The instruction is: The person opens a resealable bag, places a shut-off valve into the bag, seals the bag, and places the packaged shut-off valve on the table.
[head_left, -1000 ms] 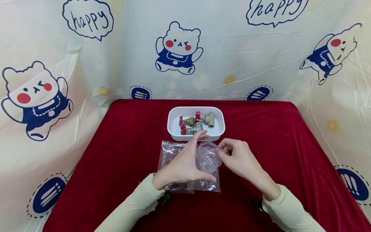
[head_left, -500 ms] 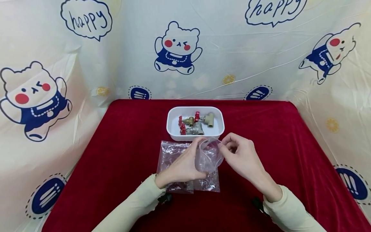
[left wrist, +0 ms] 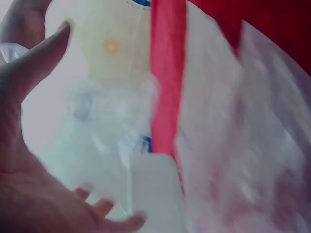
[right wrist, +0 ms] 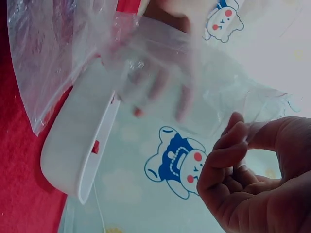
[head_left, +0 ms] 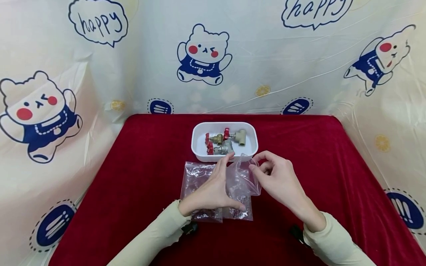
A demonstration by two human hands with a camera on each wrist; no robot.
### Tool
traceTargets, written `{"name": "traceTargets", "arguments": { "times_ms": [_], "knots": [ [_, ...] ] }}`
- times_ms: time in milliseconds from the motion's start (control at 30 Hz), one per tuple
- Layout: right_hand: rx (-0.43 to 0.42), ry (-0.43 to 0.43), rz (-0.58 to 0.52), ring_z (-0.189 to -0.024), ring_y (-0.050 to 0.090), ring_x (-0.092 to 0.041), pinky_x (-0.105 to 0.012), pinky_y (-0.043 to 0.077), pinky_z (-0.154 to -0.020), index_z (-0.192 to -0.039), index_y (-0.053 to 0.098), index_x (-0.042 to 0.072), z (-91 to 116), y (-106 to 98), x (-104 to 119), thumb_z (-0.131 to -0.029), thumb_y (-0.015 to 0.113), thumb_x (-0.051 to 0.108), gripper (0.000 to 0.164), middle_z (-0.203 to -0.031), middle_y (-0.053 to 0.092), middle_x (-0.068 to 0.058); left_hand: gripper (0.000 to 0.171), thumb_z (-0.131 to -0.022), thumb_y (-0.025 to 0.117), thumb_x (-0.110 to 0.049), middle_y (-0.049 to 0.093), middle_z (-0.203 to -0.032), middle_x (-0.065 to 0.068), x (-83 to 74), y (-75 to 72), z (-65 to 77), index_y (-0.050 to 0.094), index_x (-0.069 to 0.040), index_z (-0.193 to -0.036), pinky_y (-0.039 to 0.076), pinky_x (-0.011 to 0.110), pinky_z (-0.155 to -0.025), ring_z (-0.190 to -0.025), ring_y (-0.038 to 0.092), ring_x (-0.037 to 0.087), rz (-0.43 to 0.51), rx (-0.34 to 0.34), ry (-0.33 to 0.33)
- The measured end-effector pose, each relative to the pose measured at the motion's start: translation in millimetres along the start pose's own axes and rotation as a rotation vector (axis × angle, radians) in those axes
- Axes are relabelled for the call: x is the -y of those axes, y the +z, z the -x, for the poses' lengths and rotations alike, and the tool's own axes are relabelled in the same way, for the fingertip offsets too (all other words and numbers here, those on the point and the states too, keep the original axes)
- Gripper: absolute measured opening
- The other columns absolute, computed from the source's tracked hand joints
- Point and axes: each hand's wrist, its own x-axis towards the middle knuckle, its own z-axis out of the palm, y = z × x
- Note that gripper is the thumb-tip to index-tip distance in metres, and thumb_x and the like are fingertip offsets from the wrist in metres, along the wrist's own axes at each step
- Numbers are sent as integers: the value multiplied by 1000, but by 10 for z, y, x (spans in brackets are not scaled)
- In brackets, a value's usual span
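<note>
I see pale cream sleeves [head_left: 149, 236], softly creased, their cuffs [head_left: 178, 214] bunched, something black [head_left: 189, 228] under each.

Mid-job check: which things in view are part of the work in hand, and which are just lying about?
In the work:
soft, clear plastic bag, pinched by the right hand
left hand, spread beside the bag

Lying about, not handled now, though perhaps needed:
flat, clear zip bags
white oblong tray
brass, silver and beige valves with red handles, in the tray
</note>
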Motion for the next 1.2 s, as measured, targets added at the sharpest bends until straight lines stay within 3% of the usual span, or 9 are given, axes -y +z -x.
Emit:
{"name": "traceTargets", "arguments": {
  "times_ms": [100, 167, 367, 633, 867, 1067, 1200],
  "knots": [
    [34, -12, 9, -56, 58, -14, -29, 48, -54, -112, 69, 11, 1, 54, -6, -94, 77, 8, 20, -70, 70, 5, 148, -60, 104, -47, 14, -172, -6, -113, 7, 0, -2, -42, -165, 28, 61, -119, -156, 17, 21, 61, -52, 6],
    [49, -25, 5, -58, 59, -13, -29, 48, -55, -116, 68, 10, 3, 87, -7, -92, 78, 6, 26, -72, 70, 6, 140, -62, 103, -46, 22, -169, -8, -166, 12, -11, 6, -43, -164, 34, 61, -116, -153, 25, 20, 95, -83, 16],
    [81, -49, 0, -60, 58, -13, -28, 48, -57, -124, 66, 11, 23, 111, 7, -90, 80, 3, 38, -73, 67, 9, 115, -66, 100, -34, 46, -149, -6, -157, 52, -59, 32, -25, -159, 46, 49, -107, -133, 47, 20, 111, -144, 86],
    [127, -73, -16, -53, 54, -15, -27, 47, -52, -134, 59, 10, 37, 120, 40, -90, 79, 2, 49, -73, 64, 8, 138, -62, 102, -42, 29, -165, -6, -182, 109, -73, 12, -33, -166, 37, 57, -115, -148, 31, 19, 44, -136, 81],
    [173, -102, 10, -50, 52, -15, -28, 47, -48, -139, 53, 10, 43, 131, 43, -88, 78, 0, 58, -71, 60, 8, 123, -57, 98, -21, 45, -148, -1, -181, 101, -74, 28, -25, -159, 40, 51, -112, -136, 44, 21, 75, -187, 98],
    [205, -82, 89, -51, 50, -11, -29, 45, -47, -146, 44, 6, 58, 99, 64, -85, 73, -4, 68, -71, 60, 8, 118, -56, 95, -22, 49, -148, 4, -172, 79, -73, 34, -19, -158, 42, 52, -111, -135, 47, 23, 53, -184, 84],
    [180, -82, 154, -50, 48, -8, -29, 45, -46, -149, 42, 5, 60, 90, 88, -88, 78, 4, 71, -72, 59, 8, 117, -57, 95, -22, 51, -147, 3, -153, 69, -81, 34, -21, -157, 44, 52, -108, -133, 49, 22, 70, -154, 74]
  ]
}}
